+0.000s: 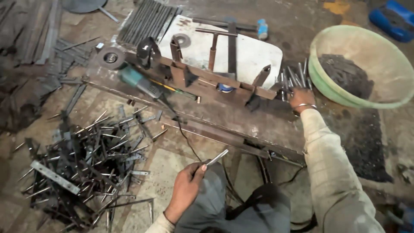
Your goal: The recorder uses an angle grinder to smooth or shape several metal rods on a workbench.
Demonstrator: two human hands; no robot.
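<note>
My left hand squeezing one short metal rod, my right hand grabbing a bunch of rods, green bowl close by

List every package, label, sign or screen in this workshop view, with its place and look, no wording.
No labels, signs or screens show.
Nearest to packaging are two containers:
Green plastic basin: top right on the floor, round, pale green, holding dark metal scrap.
Blue plastic container: top right corner, bright blue, partly cut off by the frame.
The right hand reaches metal rods beside the basin; the left hand holds a short metal bar.
</note>
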